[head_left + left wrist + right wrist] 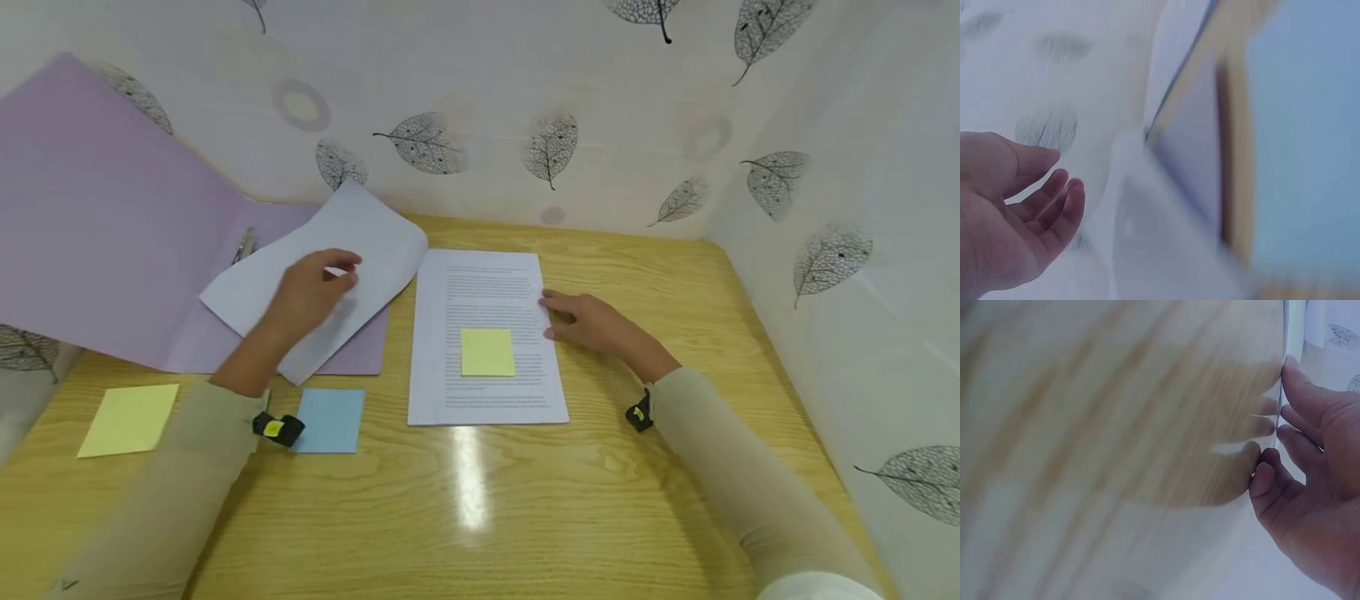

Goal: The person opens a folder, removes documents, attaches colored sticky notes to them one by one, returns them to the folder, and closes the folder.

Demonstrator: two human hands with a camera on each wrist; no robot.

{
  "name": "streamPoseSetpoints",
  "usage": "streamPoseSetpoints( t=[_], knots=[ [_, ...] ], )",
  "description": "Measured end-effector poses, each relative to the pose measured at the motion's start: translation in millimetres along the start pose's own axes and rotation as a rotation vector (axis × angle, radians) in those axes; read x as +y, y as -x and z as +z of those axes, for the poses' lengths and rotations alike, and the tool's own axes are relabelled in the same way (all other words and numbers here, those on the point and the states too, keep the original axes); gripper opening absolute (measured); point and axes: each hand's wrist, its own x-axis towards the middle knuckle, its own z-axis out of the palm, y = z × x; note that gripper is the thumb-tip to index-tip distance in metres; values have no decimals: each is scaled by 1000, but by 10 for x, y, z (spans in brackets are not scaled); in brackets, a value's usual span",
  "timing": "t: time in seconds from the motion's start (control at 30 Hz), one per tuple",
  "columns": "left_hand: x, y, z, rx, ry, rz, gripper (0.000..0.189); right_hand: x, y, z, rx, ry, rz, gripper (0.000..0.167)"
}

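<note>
A stack of printed sheets (435, 367) lies on the wooden table, a yellow sticky note (487, 352) on its top page. My right hand (588, 321) rests at the stack's right edge; in the right wrist view its fingertips (1291, 365) touch that edge. Over a tilted white sheet (375, 221) hovers my left hand (313, 287), its fingers loosely curled and nothing between them. That sheet is raised and bent, overlapping the open purple folder (352, 358) and reaching the stack's upper left corner. The folder's metal clip (245, 245) shows beside the sheet.
A blue sticky note (330, 421) lies in front of the folder, near my left wrist. Farther left is another yellow sticky note (127, 421). The folder's cover (112, 217) stands up against the leaf-patterned wall covering (480, 83) behind the table.
</note>
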Motion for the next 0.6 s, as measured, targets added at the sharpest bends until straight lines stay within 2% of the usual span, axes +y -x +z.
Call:
streamPoseSetpoints(
  t=[0.07,0.13,0.2,0.27,0.4,0.53,0.6],
  knots=[
    [-153,12,-261,81,-77,-11,38,-3,23,-21,-8,-22,14,69],
    [-319,5,-484,132,-141,-47,41,-4,35,-39,-15,-55,35,69],
    [-497,-11,-661,156,-181,-100,44,-12,40,-53,-24,-81,50,69],
    [-677,-32,-791,146,-196,-148,48,-14,30,-52,-29,-98,61,69],
    [-934,-47,-942,117,-193,-210,51,-7,4,-26,-44,-106,61,69],
    [-1049,-43,-1006,89,-201,-214,52,-7,-10,-10,-43,-112,52,68],
    [-1070,-46,-1019,76,-209,-196,52,-10,-8,-10,-37,-111,50,68]
  ],
)
